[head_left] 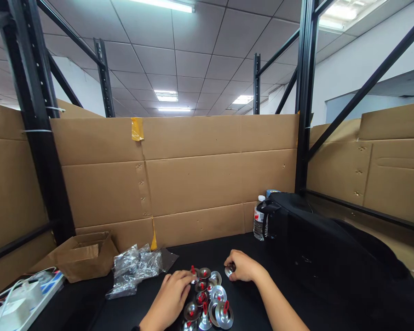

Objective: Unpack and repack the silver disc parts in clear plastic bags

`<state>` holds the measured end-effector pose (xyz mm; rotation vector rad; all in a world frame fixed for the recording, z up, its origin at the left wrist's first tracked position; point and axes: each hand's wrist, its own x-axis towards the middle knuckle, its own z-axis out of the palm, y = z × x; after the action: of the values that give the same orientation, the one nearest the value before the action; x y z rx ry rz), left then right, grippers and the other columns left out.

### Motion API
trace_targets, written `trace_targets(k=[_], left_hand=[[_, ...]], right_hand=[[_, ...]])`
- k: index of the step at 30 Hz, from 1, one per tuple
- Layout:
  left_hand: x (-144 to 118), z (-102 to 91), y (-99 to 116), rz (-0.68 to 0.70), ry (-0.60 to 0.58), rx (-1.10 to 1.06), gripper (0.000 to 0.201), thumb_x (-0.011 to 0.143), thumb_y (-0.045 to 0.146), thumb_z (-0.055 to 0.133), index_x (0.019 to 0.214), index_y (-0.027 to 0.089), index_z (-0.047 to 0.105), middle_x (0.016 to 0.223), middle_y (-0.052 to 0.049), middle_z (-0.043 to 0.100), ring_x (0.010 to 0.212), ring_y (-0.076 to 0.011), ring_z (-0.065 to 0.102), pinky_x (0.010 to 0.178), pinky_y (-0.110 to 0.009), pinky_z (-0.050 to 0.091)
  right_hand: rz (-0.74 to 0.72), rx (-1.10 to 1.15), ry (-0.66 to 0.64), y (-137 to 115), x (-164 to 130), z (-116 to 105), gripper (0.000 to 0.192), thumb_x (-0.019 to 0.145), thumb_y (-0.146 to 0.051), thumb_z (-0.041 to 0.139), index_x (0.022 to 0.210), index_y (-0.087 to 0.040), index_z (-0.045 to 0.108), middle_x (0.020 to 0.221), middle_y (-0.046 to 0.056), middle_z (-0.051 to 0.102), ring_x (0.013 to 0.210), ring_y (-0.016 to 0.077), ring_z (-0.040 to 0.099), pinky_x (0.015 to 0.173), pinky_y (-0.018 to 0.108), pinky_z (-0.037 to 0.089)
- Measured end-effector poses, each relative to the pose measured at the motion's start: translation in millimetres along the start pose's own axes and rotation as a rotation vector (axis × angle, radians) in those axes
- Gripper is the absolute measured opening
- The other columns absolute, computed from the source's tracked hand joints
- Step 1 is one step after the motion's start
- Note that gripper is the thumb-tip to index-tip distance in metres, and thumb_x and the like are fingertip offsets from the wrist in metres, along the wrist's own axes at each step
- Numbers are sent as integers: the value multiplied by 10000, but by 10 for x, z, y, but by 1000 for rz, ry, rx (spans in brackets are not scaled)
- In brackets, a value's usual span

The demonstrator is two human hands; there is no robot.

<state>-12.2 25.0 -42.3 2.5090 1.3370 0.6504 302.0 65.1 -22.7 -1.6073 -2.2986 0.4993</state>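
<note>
On black table point(248, 243) | left hand point(172, 294) pinching red-tipped disc point(194, 271) | right hand point(243, 266) clasping disc point(229, 271) | roughly ten discs

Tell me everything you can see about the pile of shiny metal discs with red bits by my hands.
The discs are small, round, silvery cups or caps that look like polished metal, most with a red piece at the centre. About a dozen lie clustered on the black table, overlapping, some flat and some tilted. The left hand rests at the pile's left edge, fingers touching the upper discs. The right hand grips one separate disc just right of the pile. What the red pieces are is too small to tell.
</note>
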Motion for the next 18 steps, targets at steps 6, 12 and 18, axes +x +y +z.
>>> trace_targets(k=[6, 12, 18], left_hand=[[47, 85, 1, -2, 26, -15, 304, 902, 148, 520, 1069, 258, 748, 1126, -56, 719, 1066, -221, 642, 946, -319, 440], [40, 59, -32, -26, 6, -64, 284, 842, 85, 560, 1020, 240, 720, 994, -33, 710, 954, -196, 648, 868, -277, 437], [-60, -188, -128, 10, -99, -104, 306, 799, 148, 635, 1072, 263, 712, 1114, -27, 680, 1065, -209, 610, 944, -284, 414]], right_hand=[[-59, 91, 44, -130, -37, -48, 532, 697, -280, 781, 1221, -219, 714, 1214, 96, 634, 1177, 276, 590, 1032, 351, 438], [-124, 165, 93, -243, -76, -86, 465, 738, -250, 756, 1200, -227, 712, 1229, 90, 618, 1178, 257, 586, 1034, 349, 440], [-137, 197, 93, -268, -94, -99, 442, 746, -238, 750, 1187, -235, 715, 1208, 82, 616, 1151, 244, 605, 1018, 337, 453]])
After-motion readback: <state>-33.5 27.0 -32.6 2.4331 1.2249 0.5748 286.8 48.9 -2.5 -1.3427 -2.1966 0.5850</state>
